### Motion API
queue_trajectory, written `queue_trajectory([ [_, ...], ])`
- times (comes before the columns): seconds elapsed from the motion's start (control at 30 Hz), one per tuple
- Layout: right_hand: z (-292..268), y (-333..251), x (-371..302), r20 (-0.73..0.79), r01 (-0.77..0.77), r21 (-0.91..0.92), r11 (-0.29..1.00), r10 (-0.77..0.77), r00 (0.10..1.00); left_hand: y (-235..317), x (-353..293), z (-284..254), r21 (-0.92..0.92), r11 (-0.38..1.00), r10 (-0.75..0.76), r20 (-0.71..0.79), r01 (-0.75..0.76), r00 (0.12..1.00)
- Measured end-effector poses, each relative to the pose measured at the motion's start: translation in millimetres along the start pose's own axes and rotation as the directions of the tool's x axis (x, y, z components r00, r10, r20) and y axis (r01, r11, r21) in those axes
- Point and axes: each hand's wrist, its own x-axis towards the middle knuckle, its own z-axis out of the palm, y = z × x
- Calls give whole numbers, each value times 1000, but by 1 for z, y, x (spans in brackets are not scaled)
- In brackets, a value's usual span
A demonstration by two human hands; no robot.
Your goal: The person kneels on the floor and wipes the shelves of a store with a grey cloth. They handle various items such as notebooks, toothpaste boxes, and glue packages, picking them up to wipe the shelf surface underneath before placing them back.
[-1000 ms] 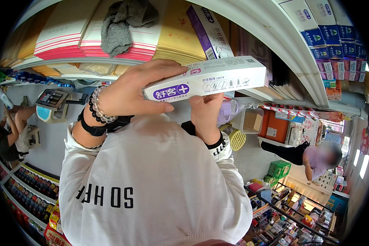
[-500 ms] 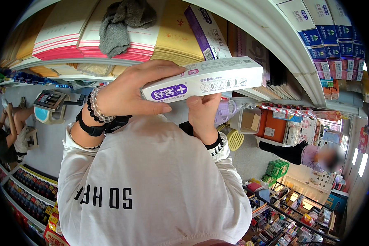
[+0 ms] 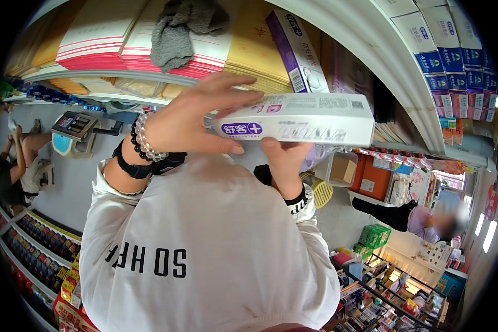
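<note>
A long white toothpaste box (image 3: 299, 124) with a purple oval label is held nearly level before my chest. My right hand (image 3: 285, 160) grips it from below, thumb on its front face and the other fingers hidden behind. Around the box's left end, my left hand (image 3: 196, 113) is loosely spread, its raised fingers blurred over the top edge and its thumb beneath. Beaded bracelets and a black watch strap circle my left wrist. Just behind, a second toothpaste box (image 3: 297, 50), purple and white, leans on the shelf.
The white shelf edge (image 3: 127, 77) runs close beyond my hands, with stacked envelopes (image 3: 91, 41) and a grey cloth (image 3: 174, 41) on it. Stacked small boxes (image 3: 451, 58) fill the right shelf. A scale (image 3: 74, 126) stands left. People are at the far left and right.
The box has shifted right and slightly down, turning more level. My left fingers have lifted and loosened at its end, while my right hand keeps its grip.
</note>
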Motion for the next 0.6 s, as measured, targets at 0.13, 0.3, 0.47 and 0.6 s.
queue_trajectory([
  [0.13,-1,-19,8,235,359,-737,572,-281,930,7,-4,-16,-193,980,37,-24,-41,999],
  [0.3,7,-25,14,298,430,-864,263,-422,856,17,-18,-30,-273,959,88,18,-80,996],
  [0.47,7,-17,10,276,391,-909,141,-499,821,21,-29,-33,-286,958,-28,7,29,1000],
  [0.6,-2,-6,10,257,440,-888,130,-654,711,5,-41,-36,-447,894,-28,-19,16,999],
])
